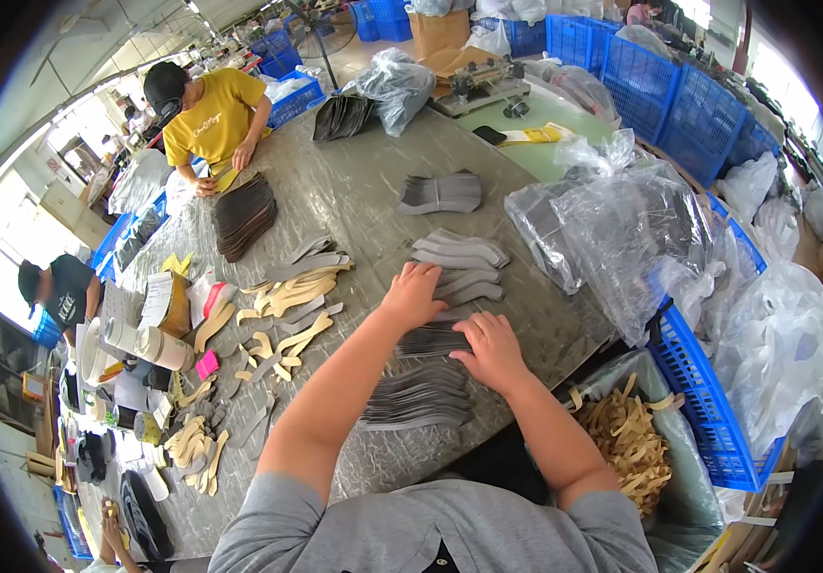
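Observation:
My left hand (413, 294) lies at the left ends of loose grey curved strips (471, 285), its thumb spread away from the fingers. Just nearer to me, my right hand (490, 349) grips the right end of a neat stack of dark grey strips (427, 341) between thumb and fingers. A larger fanned pile of dark grey strips (418, 396) lies close to my body. Beyond my left hand are more light grey curved strips (459, 247) and a bundle of grey pieces (441, 193) with a band round its middle.
Tan and grey cut pieces (301, 288) are scattered leftward. Across the table (335, 191), a person in yellow (215, 119) works beside a brown stack (245, 218). On the right are clear plastic bags (621, 229), a blue crate (703, 401) and a bin of tan scraps (626, 444).

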